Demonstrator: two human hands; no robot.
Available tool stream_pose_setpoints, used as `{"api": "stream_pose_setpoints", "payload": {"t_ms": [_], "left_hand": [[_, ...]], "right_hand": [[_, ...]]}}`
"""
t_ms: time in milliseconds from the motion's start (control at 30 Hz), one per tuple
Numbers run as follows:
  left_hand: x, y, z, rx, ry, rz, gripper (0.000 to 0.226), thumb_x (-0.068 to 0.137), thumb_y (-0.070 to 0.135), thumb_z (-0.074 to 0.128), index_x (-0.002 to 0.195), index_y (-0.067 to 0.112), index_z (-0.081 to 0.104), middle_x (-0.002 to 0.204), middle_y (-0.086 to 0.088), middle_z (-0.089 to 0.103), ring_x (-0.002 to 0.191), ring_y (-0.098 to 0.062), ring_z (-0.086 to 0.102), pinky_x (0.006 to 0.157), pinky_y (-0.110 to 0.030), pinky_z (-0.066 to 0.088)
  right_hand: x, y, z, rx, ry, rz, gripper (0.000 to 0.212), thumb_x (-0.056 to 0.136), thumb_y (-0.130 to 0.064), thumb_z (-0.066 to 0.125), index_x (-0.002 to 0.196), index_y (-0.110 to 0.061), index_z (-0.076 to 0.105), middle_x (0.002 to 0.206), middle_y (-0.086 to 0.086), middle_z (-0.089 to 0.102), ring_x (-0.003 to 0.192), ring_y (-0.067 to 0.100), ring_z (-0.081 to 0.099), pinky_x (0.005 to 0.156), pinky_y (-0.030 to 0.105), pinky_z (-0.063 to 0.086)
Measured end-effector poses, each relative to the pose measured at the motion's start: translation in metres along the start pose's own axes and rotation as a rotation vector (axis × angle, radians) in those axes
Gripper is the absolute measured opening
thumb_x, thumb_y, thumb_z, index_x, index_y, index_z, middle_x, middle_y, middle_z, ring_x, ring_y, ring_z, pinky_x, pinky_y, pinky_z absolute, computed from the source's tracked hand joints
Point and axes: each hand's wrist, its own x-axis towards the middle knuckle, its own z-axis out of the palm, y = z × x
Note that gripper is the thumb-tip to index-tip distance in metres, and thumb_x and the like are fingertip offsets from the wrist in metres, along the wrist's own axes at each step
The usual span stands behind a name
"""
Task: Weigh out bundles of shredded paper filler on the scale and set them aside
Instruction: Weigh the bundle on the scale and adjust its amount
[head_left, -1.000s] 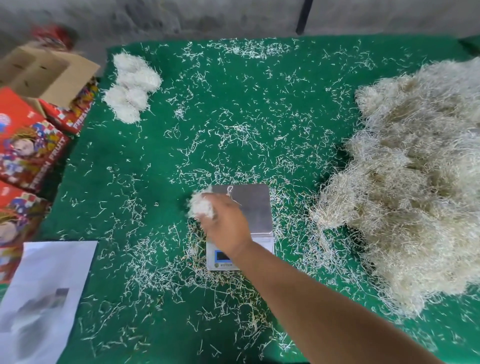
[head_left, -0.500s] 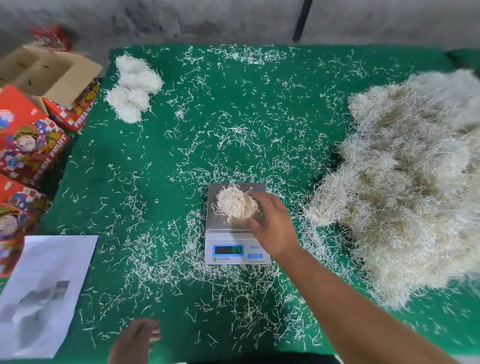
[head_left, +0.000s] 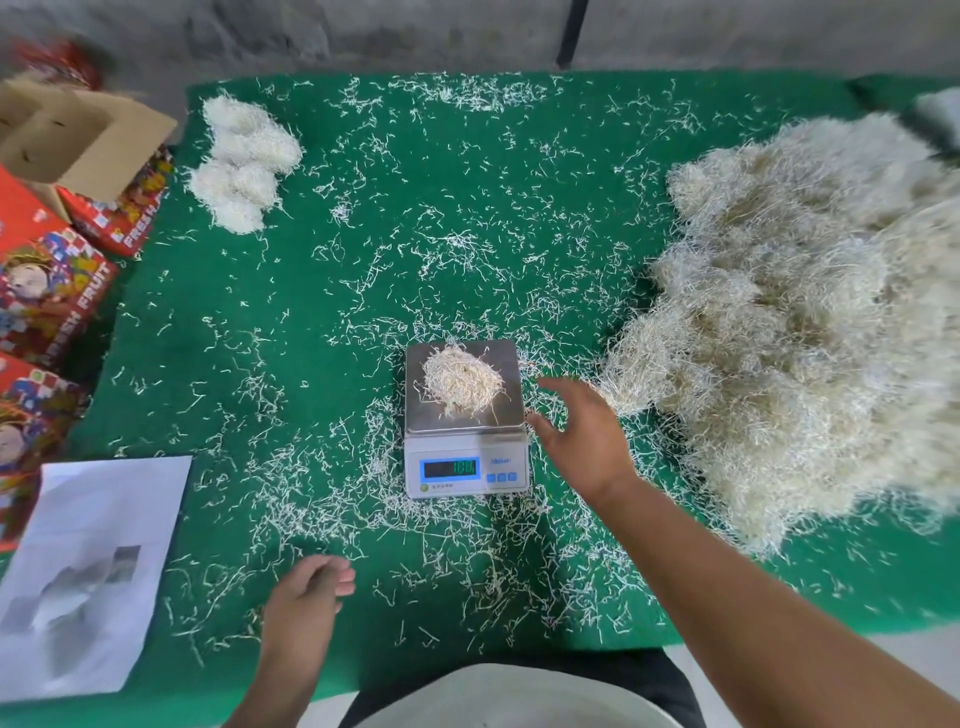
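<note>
A small bundle of shredded paper (head_left: 462, 383) sits on the steel platform of the scale (head_left: 464, 418), nothing touching it, and the lit display on the scale's front shows digits too blurred to read with any confidence. The right hand (head_left: 584, 436) hovers just to the right of the scale, fingers spread apart and relaxed, holding nothing; the bundle lies just to its left and a touch farther from the person, close but clearly apart from the fingertips. Beyond that hand on its other side, the big heap of loose shredded paper (head_left: 810, 312) spreads across the right end of the green table (head_left: 363, 249), its nearest fringe close to the knuckles. The left hand (head_left: 304, 605) rests low at the near edge of the table, fingers loosely curled with nothing in them, well short of the scale, which stands ahead of it and to its right. Far off past the left hand, at the table's far left corner, the set-aside bundles (head_left: 241, 161) lie clustered together. Stray strands litter the green surface all around. To the left of the left hand lies a white sheet of paper (head_left: 88, 577), and beyond it stand red printed fruit boxes (head_left: 47, 296) and an open cardboard box (head_left: 78, 140).
</note>
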Motion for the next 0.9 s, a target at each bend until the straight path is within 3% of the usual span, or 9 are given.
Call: {"api": "stream_pose_setpoints", "payload": {"t_ms": [333, 467, 600, 667, 733, 767, 867, 900], "left_hand": [[-0.004, -0.015, -0.008, -0.059, 0.008, -0.074, 0.016, 0.104, 0.011, 0.055, 0.101, 0.012, 0.071, 0.097, -0.005, 0.077, 0.094, -0.025, 0.072, 0.087, -0.045, 0.055], [-0.004, -0.02, -0.012, -0.034, 0.025, -0.073, 0.017, 0.103, 0.01, 0.057, 0.098, 0.014, 0.072, 0.094, -0.004, 0.078, 0.093, -0.026, 0.073, 0.084, -0.045, 0.056], [-0.005, -0.003, -0.007, 0.072, 0.046, 0.008, 0.008, 0.101, 0.028, 0.065, 0.107, 0.023, 0.067, 0.102, 0.003, 0.074, 0.1, -0.025, 0.07, 0.093, -0.048, 0.053], [0.002, 0.023, 0.0, 0.204, 0.02, 0.155, 0.036, 0.093, 0.049, 0.07, 0.122, 0.032, 0.057, 0.116, 0.009, 0.065, 0.112, -0.02, 0.064, 0.091, -0.044, 0.051], [0.018, 0.063, 0.016, 0.308, -0.008, 0.326, 0.069, 0.084, 0.063, 0.072, 0.14, 0.035, 0.044, 0.135, 0.008, 0.052, 0.124, -0.016, 0.054, 0.101, -0.048, 0.049], [0.029, 0.086, 0.028, 0.349, -0.022, 0.414, 0.082, 0.08, 0.065, 0.075, 0.146, 0.035, 0.038, 0.143, 0.008, 0.044, 0.13, -0.015, 0.048, 0.108, -0.049, 0.046], [0.068, 0.156, 0.07, 0.466, -0.108, 0.655, 0.106, 0.07, 0.067, 0.082, 0.155, 0.036, 0.027, 0.159, 0.017, 0.024, 0.145, -0.015, 0.032, 0.118, -0.047, 0.033], [0.08, 0.178, 0.084, 0.51, -0.141, 0.709, 0.112, 0.068, 0.07, 0.083, 0.157, 0.035, 0.024, 0.162, 0.017, 0.02, 0.149, -0.017, 0.028, 0.121, -0.048, 0.029]], "right_hand": [[0.006, -0.002, 0.007, 0.009, -0.005, -0.007, 0.048, 0.098, -0.024, 0.075, 0.143, -0.022, 0.06, 0.145, 0.0, 0.062, 0.126, 0.022, 0.063, 0.115, 0.037, 0.047], [0.01, -0.005, 0.01, 0.019, -0.042, 0.015, 0.049, 0.098, -0.024, 0.074, 0.145, -0.022, 0.059, 0.144, 0.001, 0.062, 0.118, 0.024, 0.066, 0.112, 0.042, 0.05], [-0.001, 0.001, 0.003, 0.014, -0.067, 0.057, 0.05, 0.099, -0.023, 0.073, 0.147, -0.019, 0.056, 0.149, 0.001, 0.06, 0.122, 0.018, 0.061, 0.117, 0.036, 0.045], [-0.014, 0.008, -0.003, 0.013, -0.073, 0.106, 0.05, 0.1, -0.023, 0.072, 0.147, -0.021, 0.056, 0.151, -0.001, 0.058, 0.135, 0.018, 0.056, 0.119, 0.035, 0.039], [-0.029, 0.017, -0.01, -0.016, -0.072, 0.132, 0.05, 0.1, -0.025, 0.071, 0.147, -0.022, 0.056, 0.151, -0.003, 0.058, 0.14, 0.017, 0.054, 0.12, 0.033, 0.036], [-0.037, 0.022, -0.014, -0.03, -0.075, 0.142, 0.05, 0.1, -0.026, 0.071, 0.148, -0.022, 0.056, 0.151, -0.003, 0.059, 0.136, 0.016, 0.058, 0.121, 0.034, 0.039], [-0.063, 0.034, -0.025, -0.011, -0.091, 0.191, 0.047, 0.1, -0.027, 0.07, 0.145, -0.027, 0.059, 0.142, -0.009, 0.064, 0.099, 0.002, 0.066, 0.109, 0.039, 0.053], [-0.073, 0.038, -0.028, -0.011, -0.087, 0.198, 0.045, 0.099, -0.027, 0.071, 0.143, -0.028, 0.06, 0.135, -0.011, 0.067, 0.1, 0.0, 0.065, 0.107, 0.036, 0.054]]}}
